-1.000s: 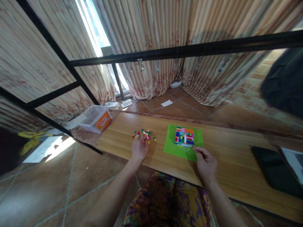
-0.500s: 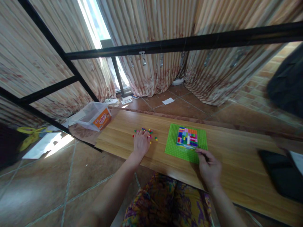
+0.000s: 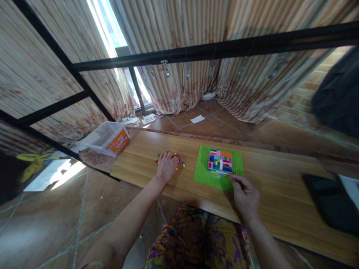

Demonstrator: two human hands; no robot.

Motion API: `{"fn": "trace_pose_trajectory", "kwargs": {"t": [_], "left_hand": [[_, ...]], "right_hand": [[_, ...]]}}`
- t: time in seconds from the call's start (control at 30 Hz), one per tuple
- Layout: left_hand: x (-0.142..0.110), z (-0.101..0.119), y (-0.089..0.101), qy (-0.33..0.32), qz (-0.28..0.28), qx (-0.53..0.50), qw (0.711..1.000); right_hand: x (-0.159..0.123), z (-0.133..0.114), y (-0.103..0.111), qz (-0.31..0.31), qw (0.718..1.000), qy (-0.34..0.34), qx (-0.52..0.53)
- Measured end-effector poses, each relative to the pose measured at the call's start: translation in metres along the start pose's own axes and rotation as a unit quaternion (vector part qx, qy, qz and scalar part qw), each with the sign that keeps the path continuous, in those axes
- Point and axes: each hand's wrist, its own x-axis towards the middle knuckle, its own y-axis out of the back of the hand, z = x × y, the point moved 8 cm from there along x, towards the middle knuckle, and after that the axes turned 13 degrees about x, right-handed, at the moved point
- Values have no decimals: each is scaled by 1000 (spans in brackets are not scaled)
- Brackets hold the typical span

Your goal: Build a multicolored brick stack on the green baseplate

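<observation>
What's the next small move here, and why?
Probably lift one loose brick from the pile with the left hand. That hand is over the scattered bricks, fingers down among them, while the right hand is at the near right corner of the brick block on the green baseplate. Whether either hand already grips a brick, I can't tell.

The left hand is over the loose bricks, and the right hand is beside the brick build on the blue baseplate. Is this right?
Not quite: in the head view, the baseplate is green, not blue. The left hand is over the loose bricks and the right hand beside the brick build, as written.
</observation>
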Motion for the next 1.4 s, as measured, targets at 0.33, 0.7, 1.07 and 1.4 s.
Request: {"fn": "trace_pose_trajectory", "kwargs": {"t": [0.33,0.7,1.07,1.4], "left_hand": [[14,22,29,29,54,-164,984],[42,108,52,-61,48,-292,953],[54,149,55,-191,19,-140,971],[63,151,57,-197,15,-101,975]], "right_hand": [[1,1,-3,3,1000,11,15],[1,-5,-5,-4,1000,3,19],[1,-3,-8,-4,999,-4,40],[1,-5,-9,-2,999,-6,38]]}}
